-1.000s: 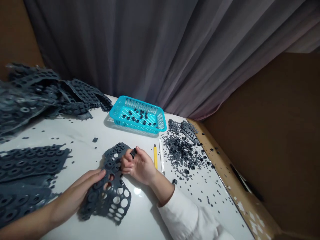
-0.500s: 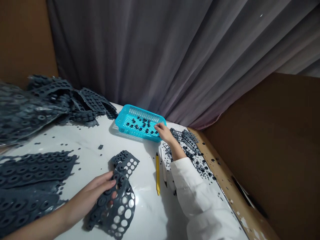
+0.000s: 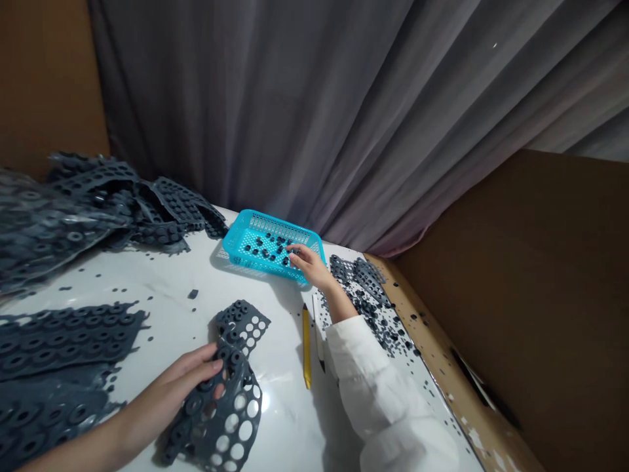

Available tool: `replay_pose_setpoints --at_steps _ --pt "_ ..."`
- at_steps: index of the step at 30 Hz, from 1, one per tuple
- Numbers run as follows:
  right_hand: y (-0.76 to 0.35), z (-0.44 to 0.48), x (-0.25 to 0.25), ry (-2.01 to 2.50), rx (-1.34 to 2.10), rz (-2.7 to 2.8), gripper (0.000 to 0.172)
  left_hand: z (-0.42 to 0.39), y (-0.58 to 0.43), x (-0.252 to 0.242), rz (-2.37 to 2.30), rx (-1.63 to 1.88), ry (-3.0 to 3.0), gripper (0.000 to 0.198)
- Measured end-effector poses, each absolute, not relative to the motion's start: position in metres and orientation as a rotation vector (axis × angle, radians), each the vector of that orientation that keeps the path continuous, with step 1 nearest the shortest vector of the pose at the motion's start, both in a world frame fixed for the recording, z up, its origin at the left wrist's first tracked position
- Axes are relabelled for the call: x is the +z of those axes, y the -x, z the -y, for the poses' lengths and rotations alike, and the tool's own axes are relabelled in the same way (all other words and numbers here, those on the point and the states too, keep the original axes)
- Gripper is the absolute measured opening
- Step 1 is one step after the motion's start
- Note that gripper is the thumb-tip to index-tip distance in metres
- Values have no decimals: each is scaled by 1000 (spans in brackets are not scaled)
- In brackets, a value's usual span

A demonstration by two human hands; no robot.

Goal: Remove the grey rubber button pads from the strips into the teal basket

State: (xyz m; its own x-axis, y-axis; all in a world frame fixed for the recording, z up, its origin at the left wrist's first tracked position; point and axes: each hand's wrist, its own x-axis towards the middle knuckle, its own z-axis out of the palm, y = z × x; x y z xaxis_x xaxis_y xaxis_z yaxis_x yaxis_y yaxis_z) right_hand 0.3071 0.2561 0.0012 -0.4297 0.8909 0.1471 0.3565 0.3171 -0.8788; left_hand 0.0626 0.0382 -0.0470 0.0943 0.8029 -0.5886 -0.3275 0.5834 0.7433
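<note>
My left hand (image 3: 189,370) is closed on a dark grey perforated rubber sheet (image 3: 239,392), its fingers partly behind the sheet. The sheet has rows of ring-shaped pieces on one side and bare round holes on the other, and it curls above the white table. My right hand (image 3: 311,265) reaches over the right part of a turquoise plastic basket (image 3: 236,252). Its thumb and forefinger are extended with a gap between them, and I see nothing held there. Several small black rubber pieces (image 3: 265,253) lie scattered on the basket floor.
A yellow pen-like tool (image 3: 306,347) and a white one (image 3: 318,331) lie near my right forearm. Black bits (image 3: 378,314) and sheet scraps (image 3: 368,278) litter the right side. More rubber sheets (image 3: 73,334) and a plastic-wrapped pile (image 3: 49,229) occupy the left. A grey curtain (image 3: 275,98) hangs behind.
My right hand has moved left, further over the basket, and its fingers have spread from a pinch. My left hand still holds the rubber sheet. The view has shifted slightly.
</note>
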Motion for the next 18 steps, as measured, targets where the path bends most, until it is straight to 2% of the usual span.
replay_pose_setpoints --at_steps 12,18 --pt "-311 -276 1 1200 1003 1984 48 -41 -60 -47 -1202 844 -443 61" --pt "-314 -270 8 1240 1271 1857 50 -41 -58 -42 -1177 809 -418 65"
